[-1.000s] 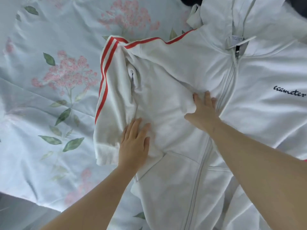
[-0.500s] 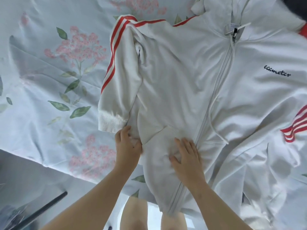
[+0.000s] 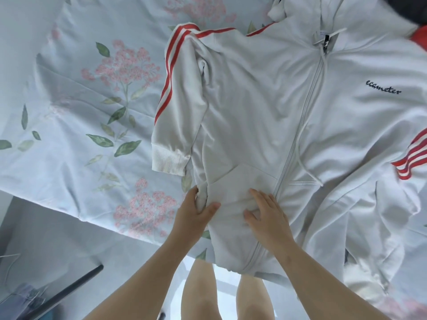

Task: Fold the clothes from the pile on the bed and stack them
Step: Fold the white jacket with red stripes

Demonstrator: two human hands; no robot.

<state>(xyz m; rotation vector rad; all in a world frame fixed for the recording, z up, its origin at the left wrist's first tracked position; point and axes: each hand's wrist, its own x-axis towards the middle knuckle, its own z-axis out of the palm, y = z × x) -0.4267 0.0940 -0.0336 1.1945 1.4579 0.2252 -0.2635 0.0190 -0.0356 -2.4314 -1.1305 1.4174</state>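
White zip-front hooded jacket with red sleeve stripes (image 3: 254,112) lies face up at the near edge of the floral-sheeted bed (image 3: 69,100), folding barely begun: one sleeve (image 3: 178,116) tucked in, left hand (image 3: 194,211) gripping its side edge, right hand (image 3: 265,215) pressed flat beside the zip, other sleeve (image 3: 411,158) unfolded.

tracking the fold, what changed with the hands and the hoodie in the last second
Both hands slid down the white hoodie toward its hem. The left hand, flat before, now grips the side edge by the pocket. The right hand left the mid-chest zip and rests flat on the pocket. The striped sleeve stays folded in, the zip closed, the hoodie front-up on the floral sheet.
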